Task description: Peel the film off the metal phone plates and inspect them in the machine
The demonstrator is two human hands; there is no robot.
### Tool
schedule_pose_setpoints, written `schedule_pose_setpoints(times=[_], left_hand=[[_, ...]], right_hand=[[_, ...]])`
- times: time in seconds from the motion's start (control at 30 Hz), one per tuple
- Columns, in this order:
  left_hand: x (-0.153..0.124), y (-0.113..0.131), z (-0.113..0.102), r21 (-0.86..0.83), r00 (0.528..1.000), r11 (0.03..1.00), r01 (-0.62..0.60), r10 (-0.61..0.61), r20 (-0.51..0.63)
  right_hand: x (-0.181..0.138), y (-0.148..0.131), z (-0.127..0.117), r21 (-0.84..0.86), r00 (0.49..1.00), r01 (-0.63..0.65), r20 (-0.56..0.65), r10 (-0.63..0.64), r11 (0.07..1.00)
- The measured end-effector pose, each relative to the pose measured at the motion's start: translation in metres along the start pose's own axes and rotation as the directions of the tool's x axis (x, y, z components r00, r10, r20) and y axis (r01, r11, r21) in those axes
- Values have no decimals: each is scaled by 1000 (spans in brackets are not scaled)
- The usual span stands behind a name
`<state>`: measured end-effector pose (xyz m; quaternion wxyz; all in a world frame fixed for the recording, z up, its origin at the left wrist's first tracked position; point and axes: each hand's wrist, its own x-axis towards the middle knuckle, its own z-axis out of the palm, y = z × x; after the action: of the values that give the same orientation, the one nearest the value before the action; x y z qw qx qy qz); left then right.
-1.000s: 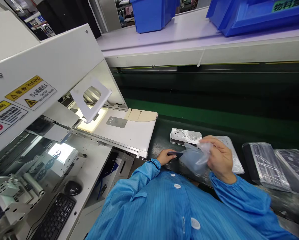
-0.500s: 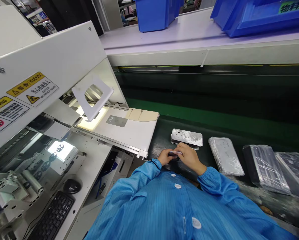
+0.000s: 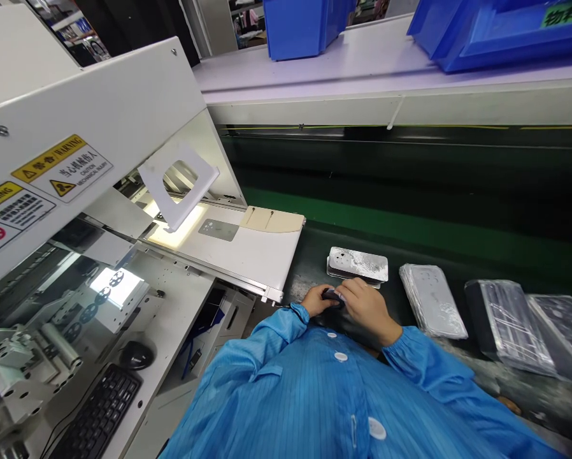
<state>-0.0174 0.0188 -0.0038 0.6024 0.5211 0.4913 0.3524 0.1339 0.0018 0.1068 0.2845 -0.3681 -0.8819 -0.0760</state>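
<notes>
Close to my body, my left hand (image 3: pixel 316 301) is closed on a small dark panel (image 3: pixel 334 296), seen nearly edge-on and partly covered by my fingers. My right hand (image 3: pixel 366 307) has its fingers bent together at the panel's right edge; what they pinch there, if anything, is hidden. Just beyond my hands lies a short stack of phone back panels (image 3: pixel 362 260), the top one silvery with camera holes. To the right rests a pile of plastic-wrapped panels (image 3: pixel 432 299). On the white feed table of the machine at left lies a grey phone-shaped plate with holes (image 3: pixel 218 229).
More wrapped stacks (image 3: pixel 510 325) lie farther right on the dark belt (image 3: pixel 309 255). The white machine (image 3: pixel 137 95) with warning labels stands at left, a keyboard (image 3: pixel 97 414) and mouse (image 3: pixel 137 355) below it. Blue bins (image 3: pixel 298 29) sit on the shelf above.
The grey plate has slid a little left toward the lit part of the machine. My right hand has shifted slightly right, and the panel in my left hand is tilted differently.
</notes>
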Motion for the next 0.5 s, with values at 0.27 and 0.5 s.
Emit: schedule_pose_setpoints(times=[0.27, 0.5], left_hand=[[-4, 5, -1, 4, 1000, 1000, -19, 19, -5], [-6, 8, -2, 14, 999, 1000, 7, -6, -35]], right_hand=[[-1, -1, -1, -6, 989, -63, 132, 64, 998], [1, -1, -6, 72, 967, -223, 143, 212, 972]])
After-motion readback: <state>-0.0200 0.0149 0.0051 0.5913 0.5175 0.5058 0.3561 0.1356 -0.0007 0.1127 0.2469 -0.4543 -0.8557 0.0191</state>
